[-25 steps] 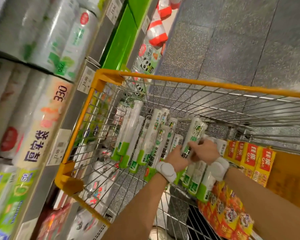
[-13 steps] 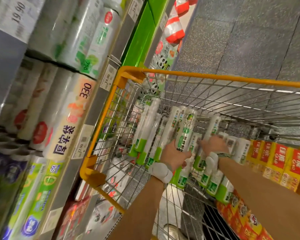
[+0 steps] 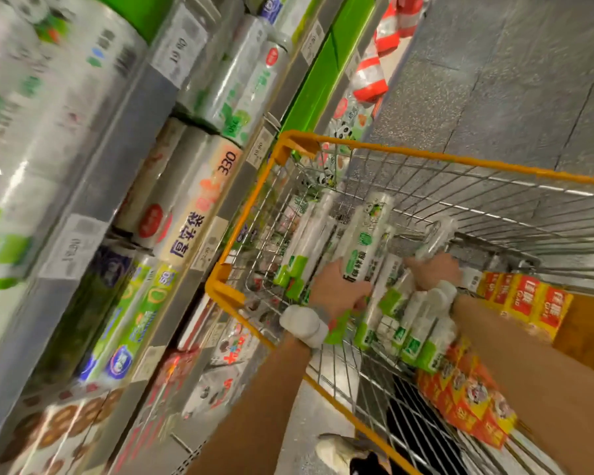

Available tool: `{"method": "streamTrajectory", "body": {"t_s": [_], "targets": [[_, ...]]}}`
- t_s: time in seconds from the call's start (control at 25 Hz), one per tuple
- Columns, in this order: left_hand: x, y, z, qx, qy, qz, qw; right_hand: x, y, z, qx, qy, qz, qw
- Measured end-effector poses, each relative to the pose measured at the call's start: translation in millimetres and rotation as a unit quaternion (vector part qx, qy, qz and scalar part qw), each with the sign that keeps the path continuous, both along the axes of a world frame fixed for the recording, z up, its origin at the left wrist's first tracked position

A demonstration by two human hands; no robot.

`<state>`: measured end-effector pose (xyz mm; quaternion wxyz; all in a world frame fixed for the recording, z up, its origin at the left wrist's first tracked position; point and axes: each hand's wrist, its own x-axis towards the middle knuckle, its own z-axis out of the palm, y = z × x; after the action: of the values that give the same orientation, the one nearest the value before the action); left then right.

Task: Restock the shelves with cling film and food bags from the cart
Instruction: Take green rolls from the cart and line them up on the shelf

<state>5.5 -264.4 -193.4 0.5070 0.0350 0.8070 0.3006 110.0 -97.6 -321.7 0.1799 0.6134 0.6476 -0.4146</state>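
Aisle: grey metal shelves (image 3: pixel 93 197) on the left, well stocked
Cart: orange-rimmed wire cart (image 3: pixel 426 158) with green-and-white rolls (image 3: pixel 408 337) and yellow-red boxes (image 3: pixel 528 299) inside
Left hand (image 3: pixel 336 289): grips one green-and-white cling film roll (image 3: pixel 364 241), within the cart
Right hand (image 3: pixel 432 270): curled round a blurred clear roll (image 3: pixel 438 234)
Progress: plenty left to shelve, I'd judge

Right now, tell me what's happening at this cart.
A person reaches into the wire cart beside the stocked shelves. The left hand grips a white-and-green roll, raised above the others; the right hand grips a second roll, blurred. More rolls stand bunched in the cart, with yellow-and-red boxes along its right side. Neither held roll has reached a shelf yet.
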Motion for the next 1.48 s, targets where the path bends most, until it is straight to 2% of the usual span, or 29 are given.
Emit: {"method": "streamTrajectory", "body": {"t_s": [0.2, 0.32, 0.4, 0.56, 0.64, 0.68, 0.72, 0.76, 0.8, 0.84, 0.92, 0.96, 1.0, 1.08, 1.2, 1.36, 1.48], "targets": [[12.8, -26.4, 87.2, 0.0, 0.101, -0.025, 0.995, 19.0, -19.5, 117.8, -0.005, 0.159, -0.027, 0.987], [25.6, -56.3, 148.0, 0.025, 0.138, -0.02, 0.99, 11.1, -38.8, 185.9, -0.067, 0.24, -0.083, 0.965], [29.6, -84.0, 178.0, 0.052, 0.176, 0.033, 0.982, 2.5, -57.1, 231.8, -0.131, 0.303, -0.113, 0.937], [39.3, -142.8, 227.9, 0.133, 0.221, 0.162, 0.953, -2.7, -103.1, 293.6, -0.193, 0.339, -0.069, 0.918], [45.7, -181.5, 253.9, 0.148, 0.256, 0.227, 0.928, -4.4, -129.1, 313.0, -0.161, 0.337, 0.024, 0.927], [49.6, -202.5, 265.7, 0.147, 0.273, 0.265, 0.913, -6.0, -142.8, 328.5, -0.102, 0.322, 0.122, 0.933], [53.3, -224.2, 273.6, 0.145, 0.286, 0.303, 0.897, -9.3, -152.2, 340.1, -0.029, 0.307, 0.23, 0.923], [56.5, -243.8, 280.4, 0.141, 0.288, 0.338, 0.885, -11.9, -161.8, 352.1, 0.051, 0.299, 0.316, 0.899], [60.5, -263.2, 286.9, 0.145, 0.286, 0.367, 0.873, -15.6, -171.8, 363.4, 0.125, 0.314, 0.383, 0.86], [65.2, -283.1, 289.2, 0.149, 0.281, 0.396, 0.861, -18.8, -183.8, 372.2, 0.196, 0.352, 0.442, 0.802], [77.6, -323.5, 295.9, 0.149, 0.281, 0.442, 0.839, -29.8, -217.6, 391.7, 0.307, 0.406, 0.561, 0.653], [82.4, -337.0, 298.3, 0.159, 0.269, 0.462, 0.83, -37.4, -230.3, 399.2, 0.325, 0.411, 0.611, 0.593], [87.4, -349.9, 302.3, 0.181, 0.255, 0.488, 0.815, -43.5, -245.5, 410.9, 0.317, 0.403, 0.658, 0.551], [96.8, -376.8, 306.1, 0.211, 0.238, 0.525, 0.789, -50.7, -277.0, 428.7, 0.253, 0.364, 0.732, 0.518], [107.7, -407.8, 315.3, 0.228, 0.239, 0.555, 0.764, -58.8, -308.8, 446.3, 0.178, 0.346, 0.774, 0.5], [118.2, -437.3, 315.6, 0.243, 0.226, 0.574, 0.749, -70.6, -340.2, 455.5, 0.149, 0.33, 0.819, 0.446], [123.1, -449.2, 315.6, 0.231, 0.253, 0.555, 0.758, -78.6, -357.5, 464.4, 0.18, 0.298, 0.833, 0.429]]}}
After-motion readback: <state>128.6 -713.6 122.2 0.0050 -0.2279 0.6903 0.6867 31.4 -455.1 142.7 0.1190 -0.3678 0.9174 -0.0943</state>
